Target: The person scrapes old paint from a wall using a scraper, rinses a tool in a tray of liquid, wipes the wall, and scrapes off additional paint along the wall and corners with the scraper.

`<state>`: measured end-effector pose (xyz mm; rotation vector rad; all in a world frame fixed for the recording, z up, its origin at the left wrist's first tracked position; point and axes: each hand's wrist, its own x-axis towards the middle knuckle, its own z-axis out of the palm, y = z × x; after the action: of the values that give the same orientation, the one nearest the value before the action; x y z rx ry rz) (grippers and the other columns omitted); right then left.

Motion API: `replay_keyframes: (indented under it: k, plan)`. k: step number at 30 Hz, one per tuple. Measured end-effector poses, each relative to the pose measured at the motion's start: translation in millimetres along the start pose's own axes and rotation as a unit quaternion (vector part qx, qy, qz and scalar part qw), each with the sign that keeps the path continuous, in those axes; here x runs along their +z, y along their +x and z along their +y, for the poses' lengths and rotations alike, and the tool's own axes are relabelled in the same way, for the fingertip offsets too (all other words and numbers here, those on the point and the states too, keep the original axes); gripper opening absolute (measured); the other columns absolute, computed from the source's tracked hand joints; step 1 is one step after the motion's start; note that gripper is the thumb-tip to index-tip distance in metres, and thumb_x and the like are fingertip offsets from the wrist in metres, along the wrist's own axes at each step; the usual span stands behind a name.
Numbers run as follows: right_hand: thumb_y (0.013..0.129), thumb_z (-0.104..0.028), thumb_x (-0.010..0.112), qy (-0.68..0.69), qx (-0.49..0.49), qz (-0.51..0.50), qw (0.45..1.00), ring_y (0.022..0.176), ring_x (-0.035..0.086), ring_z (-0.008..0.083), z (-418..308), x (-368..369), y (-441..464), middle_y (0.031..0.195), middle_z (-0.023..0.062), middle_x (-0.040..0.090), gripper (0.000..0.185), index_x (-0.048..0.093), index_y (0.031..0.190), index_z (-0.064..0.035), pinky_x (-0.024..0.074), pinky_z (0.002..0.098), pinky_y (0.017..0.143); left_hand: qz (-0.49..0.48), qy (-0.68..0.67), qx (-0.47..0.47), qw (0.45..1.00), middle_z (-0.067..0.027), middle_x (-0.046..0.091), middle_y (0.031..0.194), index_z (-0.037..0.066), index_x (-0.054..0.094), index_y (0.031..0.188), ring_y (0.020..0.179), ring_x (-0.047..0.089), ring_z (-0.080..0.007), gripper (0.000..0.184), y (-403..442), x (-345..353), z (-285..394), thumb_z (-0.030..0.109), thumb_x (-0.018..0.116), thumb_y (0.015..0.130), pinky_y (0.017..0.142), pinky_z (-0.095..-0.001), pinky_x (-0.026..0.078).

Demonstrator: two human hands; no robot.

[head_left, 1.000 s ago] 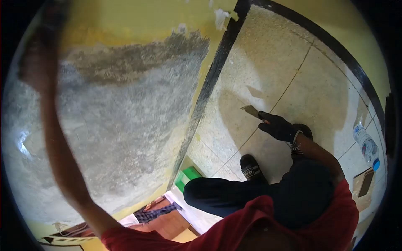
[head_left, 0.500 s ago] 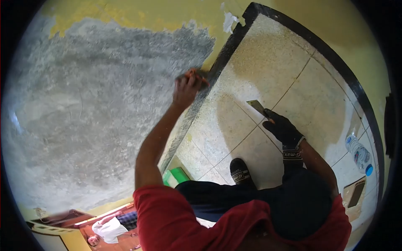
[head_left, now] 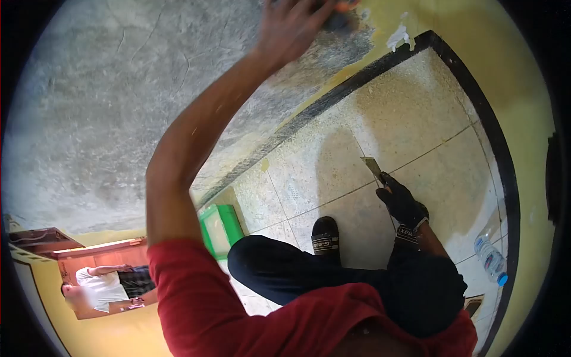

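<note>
My bare left hand (head_left: 292, 30) presses against the grey patch of wall (head_left: 119, 107), near its border with yellow paint. Its fingers are closed on a dark, block-like tool with orange parts (head_left: 341, 22), blurred and partly hidden by the hand. In a black glove, my right hand (head_left: 399, 201) rests over my bent leg and grips a scraper (head_left: 372, 166). The scraper's flat blade points up and away, above the floor tiles, touching nothing that I can see.
A black baseboard (head_left: 333, 89) runs along the wall to the corner. On the tiled floor (head_left: 410, 154) are a green and white container (head_left: 229, 217) to the left and a plastic bottle (head_left: 491, 259) to the right. Another person (head_left: 107, 285) is at the lower left.
My left hand has moved with its tool from beside the baseboard to higher on the wall. My right hand keeps hold of the scraper. The view has shifted.
</note>
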<state>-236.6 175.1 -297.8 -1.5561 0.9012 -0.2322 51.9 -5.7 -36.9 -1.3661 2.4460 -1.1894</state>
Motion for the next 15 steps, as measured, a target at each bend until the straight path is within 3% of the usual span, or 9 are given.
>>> replay_keyframes:
  k: [1,4,6,7,8,10,12,13,15]
  plan:
    - [0.088,-0.034,0.056,-0.002,0.004,-0.003,1.0,0.113,0.054,0.0327,-3.8,-1.2,-0.2,0.121,0.0224,0.055,0.055,0.043,0.131,-0.0016,0.0433,0.0376,0.093,0.006,-0.08,-0.032,0.996,-0.0184,0.038,0.134,0.011,0.052,0.123,0.123,0.036,-0.0408,0.043,23.2,6.1,6.8,0.016,0.052,0.081,0.102,-0.0595,0.026]
    - [0.088,-0.033,0.057,0.002,0.015,0.022,1.0,0.11,0.056,0.0328,3.0,-4.9,-0.4,0.119,0.0224,0.056,0.054,0.044,0.13,-0.0009,0.0437,0.037,0.092,0.075,-0.084,-0.062,0.992,-0.0135,0.036,0.137,0.015,0.052,0.124,0.127,0.031,-0.035,0.044,31.5,66.8,33.2,0.019,0.054,0.08,0.103,-0.063,0.023]
    - [0.087,-0.033,0.058,0.025,0.022,0.037,0.999,0.109,0.056,0.0323,9.5,-2.3,-2.3,0.118,0.0221,0.057,0.054,0.045,0.129,-0.0006,0.0438,0.0365,0.091,0.097,-0.02,0.011,0.995,-0.0111,0.047,0.126,0.018,0.055,0.117,0.099,0.051,-0.0257,0.04,-0.2,88.4,54.0,0.023,0.057,0.077,0.076,-0.048,0.041]
    - [0.087,-0.032,0.059,0.023,0.024,0.061,0.998,0.107,0.057,0.0308,13.3,-2.5,-2.1,0.117,0.0213,0.058,0.055,0.045,0.13,-0.0006,0.0444,0.0363,0.09,0.07,-0.011,0.041,0.997,-0.0152,0.045,0.13,0.014,0.055,0.116,0.099,0.051,-0.0278,0.04,-26.6,95.9,64.3,0.024,0.056,0.077,0.074,-0.0463,0.043]
    - [0.087,-0.031,0.059,0.018,0.025,0.082,0.996,0.105,0.058,0.0294,17.2,-3.4,-2.9,0.117,0.0204,0.058,0.055,0.045,0.13,-0.0006,0.045,0.036,0.089,0.059,-0.044,0.044,0.996,-0.0125,0.041,0.135,0.016,0.053,0.119,0.096,0.049,-0.0256,0.041,-61.4,108.2,77.1,0.023,0.056,0.079,0.07,-0.0407,0.04]
    - [0.086,-0.031,0.06,0.004,0.018,0.109,0.994,0.103,0.059,0.028,18.6,-8.5,4.0,0.116,0.0196,0.059,0.055,0.045,0.13,-0.0006,0.0457,0.0357,0.087,0.072,-0.049,0.064,0.994,-0.0103,0.046,0.131,0.016,0.06,0.11,0.099,0.051,-0.0236,0.032,-135.4,122.5,91.2,0.025,0.056,0.079,0.073,-0.0376,0.045]
    - [0.086,-0.03,0.06,0.005,0.05,0.098,0.994,0.107,0.057,0.0284,15.4,-11.3,3.1,0.118,0.0211,0.058,0.055,0.045,0.13,-0.0007,0.0444,0.0355,0.09,-0.046,-0.122,0.065,0.989,-0.007,0.046,0.129,0.016,0.062,0.107,0.106,0.049,-0.0225,0.03,-220.0,122.7,96.3,0.024,0.058,0.079,0.075,-0.0364,0.046]
    - [0.086,-0.03,0.06,-0.002,0.048,0.094,0.994,0.107,0.057,0.0284,13.2,-11.4,3.5,0.118,0.0211,0.058,0.055,0.045,0.13,-0.0007,0.0444,0.0355,0.09,-0.099,-0.129,0.022,0.986,-0.0064,0.047,0.126,0.016,0.061,0.11,0.106,0.048,-0.0239,0.028,-259.1,112.1,99.0,0.022,0.054,0.083,0.08,-0.0393,0.044]
    - [0.086,-0.029,0.06,-0.015,0.052,0.08,0.995,0.114,0.054,0.0289,8.0,-11.8,5.8,0.122,0.0225,0.055,0.055,0.045,0.131,-0.0014,0.042,0.035,0.094,-0.214,-0.093,-0.043,0.971,-0.0084,0.048,0.122,0.015,0.06,0.112,0.107,0.047,-0.0251,0.032,-334.7,77.5,96.5,0.019,0.056,0.081,0.081,-0.0414,0.042]
